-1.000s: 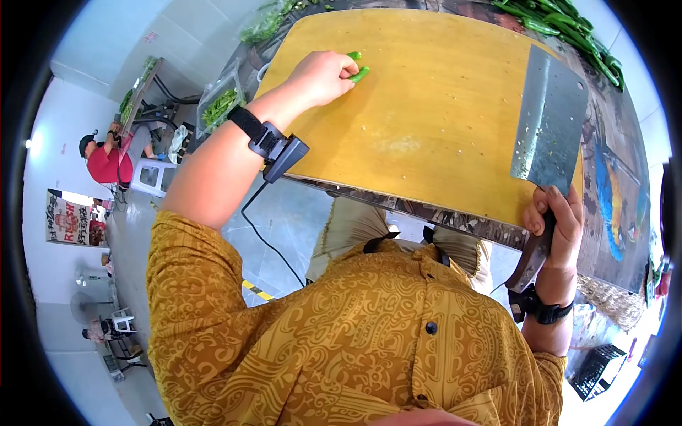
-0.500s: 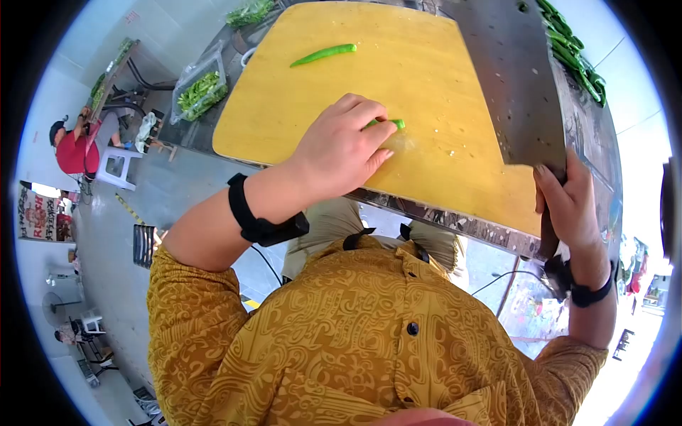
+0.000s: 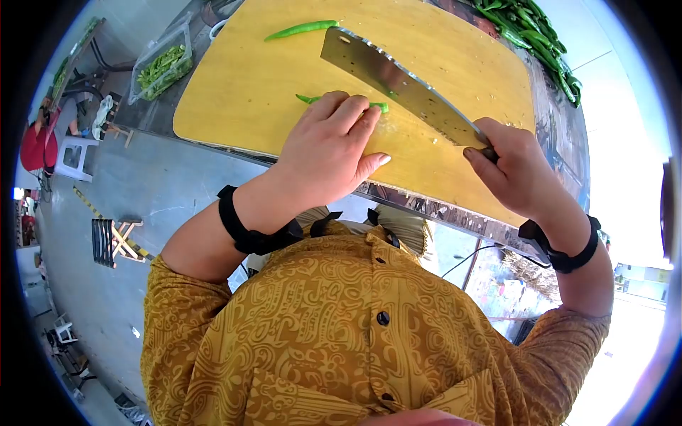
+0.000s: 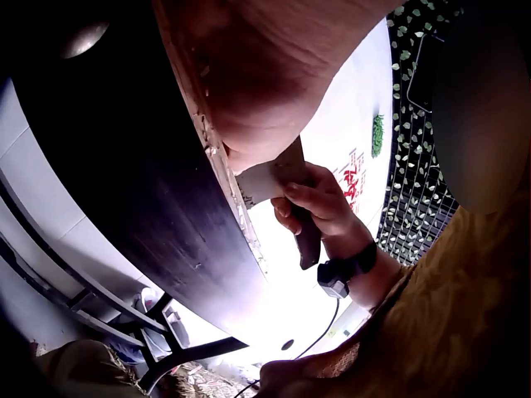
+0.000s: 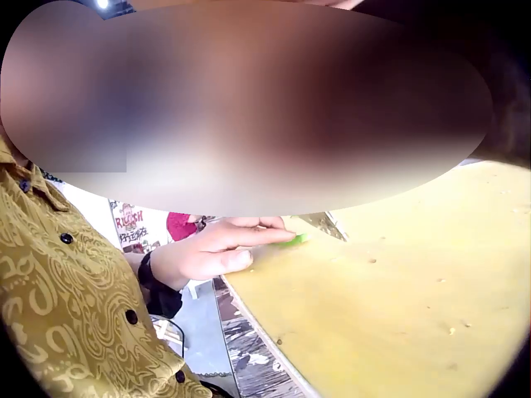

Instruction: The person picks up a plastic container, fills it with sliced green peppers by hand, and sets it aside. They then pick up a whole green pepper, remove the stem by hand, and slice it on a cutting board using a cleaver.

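Observation:
On the yellow cutting board point(image 3: 234, 85) in the head view, my left hand point(image 3: 323, 153) lies over a green chili pepper point(image 3: 383, 108). Its fingers rest fairly straight across the pepper's middle, hiding it, while the thumb stands apart; both pepper ends show. The right wrist view shows the fingers point(image 5: 241, 234) flat on the pepper. My right hand point(image 3: 515, 167) grips the handle of a broad cleaver point(image 3: 405, 85), its blade slanting over the board to the right of the pepper. A second chili pepper point(image 3: 302, 30) lies farther back.
A clear plastic container point(image 3: 165, 65) of cut green pieces stands left of the board. Many green peppers point(image 3: 536, 39) are heaped at the back right. Small crumbs dot the board. A person in red point(image 3: 39, 148) is at the far left.
The left hand has brought one pepper toward the near part of the board, leaving the other farther back. The right hand has swung the cleaver from the right side leftward over the board.

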### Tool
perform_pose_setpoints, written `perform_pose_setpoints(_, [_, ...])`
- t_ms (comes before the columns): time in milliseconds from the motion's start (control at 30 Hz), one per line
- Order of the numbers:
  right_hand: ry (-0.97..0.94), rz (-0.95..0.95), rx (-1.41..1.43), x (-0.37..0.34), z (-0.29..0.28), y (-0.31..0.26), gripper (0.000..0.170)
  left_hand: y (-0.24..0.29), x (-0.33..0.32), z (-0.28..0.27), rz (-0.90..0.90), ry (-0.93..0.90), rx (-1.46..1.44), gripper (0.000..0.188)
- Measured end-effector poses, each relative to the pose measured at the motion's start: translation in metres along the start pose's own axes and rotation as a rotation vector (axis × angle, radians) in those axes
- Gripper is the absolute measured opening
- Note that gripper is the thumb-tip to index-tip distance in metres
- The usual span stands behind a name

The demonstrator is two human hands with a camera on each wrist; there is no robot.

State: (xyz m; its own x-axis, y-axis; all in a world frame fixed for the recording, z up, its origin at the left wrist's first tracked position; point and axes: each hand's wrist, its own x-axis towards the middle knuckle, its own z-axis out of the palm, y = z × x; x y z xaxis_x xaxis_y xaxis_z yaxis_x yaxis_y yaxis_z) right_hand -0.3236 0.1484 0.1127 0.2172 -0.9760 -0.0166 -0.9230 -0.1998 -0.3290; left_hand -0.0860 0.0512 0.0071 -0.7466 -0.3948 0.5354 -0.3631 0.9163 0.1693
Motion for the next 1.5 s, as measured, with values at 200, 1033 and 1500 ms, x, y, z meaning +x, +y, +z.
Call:
perform_pose_setpoints(200, [-0.083,0.030,-0.049,0.011,0.000,-0.004,0.018,0.006,0.000,0.004,-0.037,0.002,0.018,0.055])
perform_pose_setpoints(1033, [-0.086,-0.132,-0.267,0.020,0.020,-0.015,0.028,0.000,-0.011,0.001,-0.038,-0.111,-0.124,0.084])
perform_pose_setpoints(1500, [-0.162,-0.126,-0.325,0.031,0.013,-0.019,0.039,-0.008,-0.013,0.001,-0.030,-0.205,-0.151,0.071])
